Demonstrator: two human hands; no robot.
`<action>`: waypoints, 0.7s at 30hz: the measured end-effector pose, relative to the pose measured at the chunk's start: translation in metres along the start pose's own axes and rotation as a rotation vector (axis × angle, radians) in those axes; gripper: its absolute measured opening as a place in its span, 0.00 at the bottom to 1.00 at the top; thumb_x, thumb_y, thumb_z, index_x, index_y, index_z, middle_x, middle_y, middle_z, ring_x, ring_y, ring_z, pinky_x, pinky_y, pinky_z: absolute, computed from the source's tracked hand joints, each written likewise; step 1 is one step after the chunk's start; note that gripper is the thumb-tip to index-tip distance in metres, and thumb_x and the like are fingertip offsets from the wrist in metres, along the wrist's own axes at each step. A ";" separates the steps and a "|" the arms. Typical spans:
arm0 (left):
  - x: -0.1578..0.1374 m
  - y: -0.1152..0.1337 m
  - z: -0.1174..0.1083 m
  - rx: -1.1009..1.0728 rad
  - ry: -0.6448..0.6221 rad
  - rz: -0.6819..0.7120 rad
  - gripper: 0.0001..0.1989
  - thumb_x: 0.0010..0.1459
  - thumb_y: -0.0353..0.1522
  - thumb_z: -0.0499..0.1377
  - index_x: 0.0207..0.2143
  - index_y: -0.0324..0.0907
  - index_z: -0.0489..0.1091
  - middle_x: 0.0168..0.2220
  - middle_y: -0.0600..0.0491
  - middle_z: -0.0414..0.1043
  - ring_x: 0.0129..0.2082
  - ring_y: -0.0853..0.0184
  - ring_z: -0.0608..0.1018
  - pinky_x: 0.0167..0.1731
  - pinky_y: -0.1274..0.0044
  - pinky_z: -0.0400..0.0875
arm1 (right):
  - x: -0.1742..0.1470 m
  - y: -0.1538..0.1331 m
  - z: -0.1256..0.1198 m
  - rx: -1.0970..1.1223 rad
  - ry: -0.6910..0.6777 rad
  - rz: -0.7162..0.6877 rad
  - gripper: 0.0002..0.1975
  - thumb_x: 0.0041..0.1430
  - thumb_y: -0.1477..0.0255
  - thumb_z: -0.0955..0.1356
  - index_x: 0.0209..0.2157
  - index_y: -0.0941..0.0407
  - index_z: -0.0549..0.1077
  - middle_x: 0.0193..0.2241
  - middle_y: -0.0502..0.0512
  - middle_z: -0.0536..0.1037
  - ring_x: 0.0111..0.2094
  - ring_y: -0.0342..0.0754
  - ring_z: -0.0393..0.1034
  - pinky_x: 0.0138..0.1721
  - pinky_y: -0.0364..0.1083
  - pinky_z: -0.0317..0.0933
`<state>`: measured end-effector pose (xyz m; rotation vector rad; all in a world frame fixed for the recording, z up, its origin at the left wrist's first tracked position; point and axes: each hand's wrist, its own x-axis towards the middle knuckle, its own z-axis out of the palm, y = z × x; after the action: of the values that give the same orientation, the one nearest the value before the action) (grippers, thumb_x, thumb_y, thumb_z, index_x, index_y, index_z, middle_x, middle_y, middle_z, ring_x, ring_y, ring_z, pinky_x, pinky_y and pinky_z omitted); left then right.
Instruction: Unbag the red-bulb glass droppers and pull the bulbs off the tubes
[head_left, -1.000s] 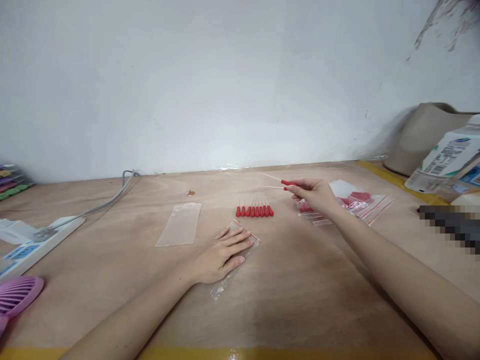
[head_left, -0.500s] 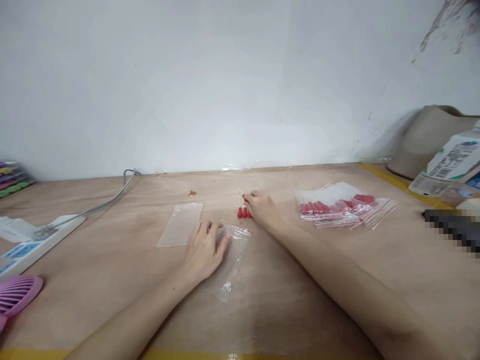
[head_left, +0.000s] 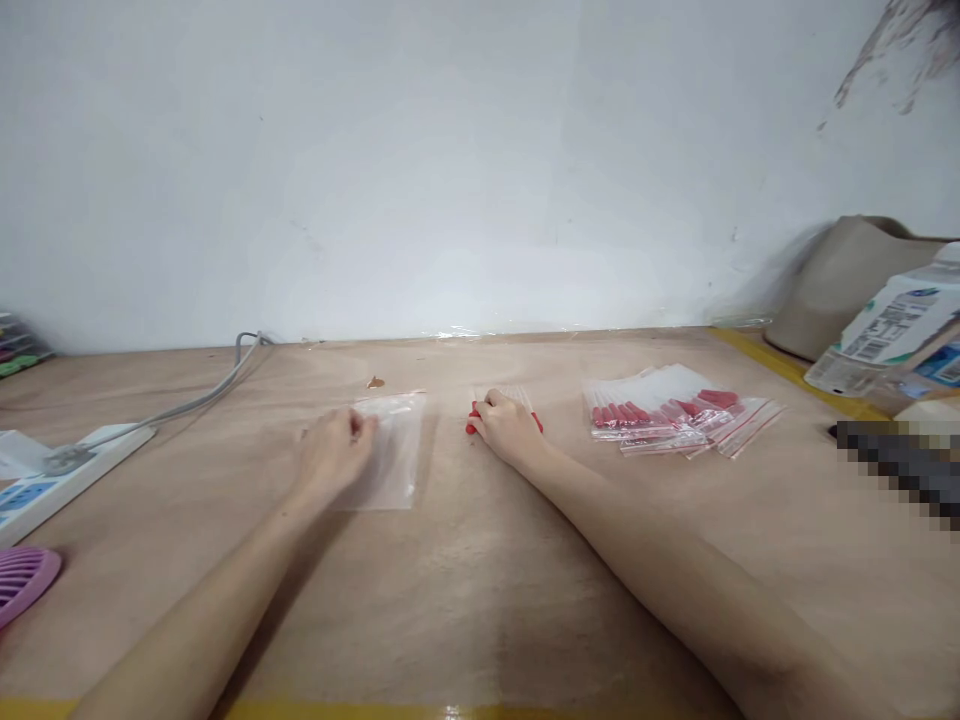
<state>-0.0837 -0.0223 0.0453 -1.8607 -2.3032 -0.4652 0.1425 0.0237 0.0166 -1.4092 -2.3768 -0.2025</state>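
My left hand (head_left: 337, 447) is blurred, with its fingers curled and thumb and forefinger close together at the left side of a clear zip-lock bag (head_left: 394, 455). The bag looks flat, and part of it is hidden behind the hand. My right hand (head_left: 510, 428) lies over a small group of droppers with red bulbs. Its fingers are closed around some of them; one red bulb (head_left: 472, 425) shows left of the fingers and another (head_left: 537, 422) to the right. Thin clear tubes stick out above the knuckles.
On the right lies a fanned pile of zip-lock bags (head_left: 675, 412) with red-bulbed droppers inside. Beyond are a plastic bottle (head_left: 877, 335), a beige container (head_left: 832, 290) and a pixelated dark object (head_left: 900, 465). A power strip (head_left: 75, 480), cable (head_left: 195, 405) and pink slatted object (head_left: 26, 580) are left.
My left hand has moved left, and the zip-lock bag has shifted left from under it to lie more upright. My right hand has come down over the droppers, covering most of them.
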 end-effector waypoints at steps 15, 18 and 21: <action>0.019 0.068 0.036 -0.620 -0.285 0.275 0.14 0.54 0.39 0.51 0.37 0.41 0.69 0.37 0.50 0.72 0.35 0.65 0.74 0.39 0.75 0.67 | -0.006 0.001 -0.001 -0.016 0.141 0.010 0.20 0.61 0.61 0.58 0.31 0.58 0.75 0.31 0.58 0.73 0.36 0.49 0.65 0.36 0.45 0.54; 0.033 0.077 0.049 -0.655 -0.311 0.185 0.15 0.55 0.40 0.49 0.37 0.40 0.68 0.34 0.51 0.73 0.30 0.68 0.75 0.32 0.78 0.68 | -0.020 0.019 -0.006 -0.006 0.212 0.028 0.19 0.61 0.62 0.58 0.30 0.58 0.74 0.31 0.57 0.74 0.36 0.48 0.64 0.38 0.46 0.52; 0.040 0.081 0.055 -0.674 -0.350 0.116 0.19 0.51 0.45 0.53 0.39 0.41 0.66 0.33 0.51 0.74 0.27 0.69 0.76 0.28 0.79 0.68 | -0.041 0.047 -0.011 -0.025 0.286 0.046 0.16 0.59 0.64 0.61 0.27 0.57 0.74 0.29 0.55 0.74 0.35 0.47 0.64 0.37 0.45 0.49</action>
<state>-0.0093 0.0474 0.0173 -2.5336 -2.4168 -1.0844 0.2038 0.0096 0.0079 -1.3441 -2.1143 -0.3944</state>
